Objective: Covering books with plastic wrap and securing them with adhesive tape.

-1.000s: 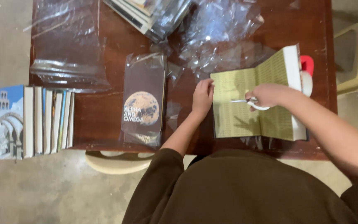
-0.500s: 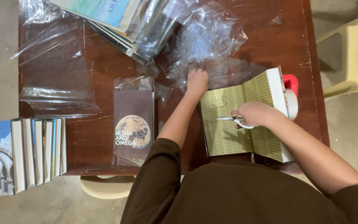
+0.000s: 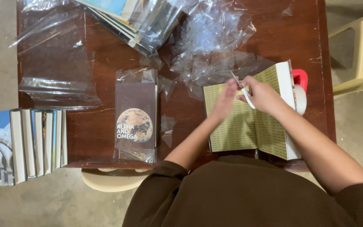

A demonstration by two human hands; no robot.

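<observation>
right hand is closed around a pair of white-handled scissors, blades pointing up-left over the open book with the olive endpapers. left hand (blurry, can't tell its grip) is right beside the blades. book lies on the brown table, tape dispenser just right of it, a plastic-wrapped brown book to the left.

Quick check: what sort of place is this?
Probably a makeshift book-wrapping station: a dark wooden table on bare concrete, with clear plastic scraps, a row of standing books and a tape dispenser beside the open book.
</observation>
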